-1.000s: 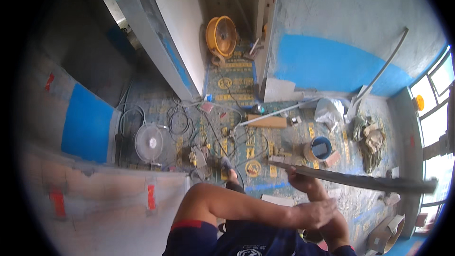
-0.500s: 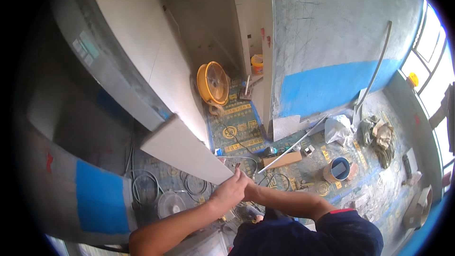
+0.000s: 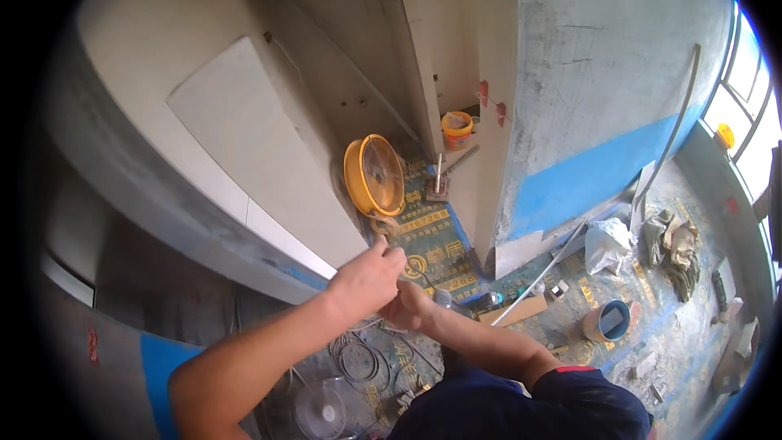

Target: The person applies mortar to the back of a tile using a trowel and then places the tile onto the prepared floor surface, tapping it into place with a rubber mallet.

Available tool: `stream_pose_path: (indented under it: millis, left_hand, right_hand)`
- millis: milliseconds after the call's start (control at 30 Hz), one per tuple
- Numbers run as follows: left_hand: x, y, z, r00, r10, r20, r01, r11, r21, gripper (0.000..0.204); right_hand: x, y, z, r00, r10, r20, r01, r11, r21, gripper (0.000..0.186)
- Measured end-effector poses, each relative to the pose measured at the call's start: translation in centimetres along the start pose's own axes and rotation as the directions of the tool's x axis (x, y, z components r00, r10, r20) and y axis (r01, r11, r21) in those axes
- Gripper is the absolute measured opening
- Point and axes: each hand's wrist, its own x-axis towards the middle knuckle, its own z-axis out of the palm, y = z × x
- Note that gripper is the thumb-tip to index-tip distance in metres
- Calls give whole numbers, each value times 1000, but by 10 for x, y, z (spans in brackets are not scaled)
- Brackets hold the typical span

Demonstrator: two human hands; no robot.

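A long pale board stands tilted in front of the cream wall on the left, its wide end uppermost. My left hand is closed at the board's lower end, with the fingers curled and the grip partly hidden by the back of the hand. Just below and to the right, my right hand is closed against the left one. Its fingers are bent inward, and what they hold is hidden.
A yellow drum fan stands beyond my hands, with a yellow-rimmed bucket farther back. Cables and a clear round fan lie below. On the right are a blue-lined bucket, a white bag and a long pole.
The board has swung up and left, from slanting over the dark opening to standing before the cream wall. Both hands have risen slightly and moved a little left, and the view has shifted.
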Motion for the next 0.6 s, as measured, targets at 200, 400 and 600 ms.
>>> stream_pose_path:
  millis: [200,400,600]
  left_hand:
    - [73,-147,94,991,-10,132,18,998,-59,17]
    - [156,-278,177,992,-28,121,43,992,-122,14]
    - [265,-386,227,997,76,-35,-81,981,-176,12]
  right_hand:
    - [62,-123,-38,968,108,-228,-154,969,-195,46]
    - [86,-253,-90,831,-136,-539,-76,933,-353,37]
    - [136,-351,-90,836,-287,-468,81,908,-412,31]
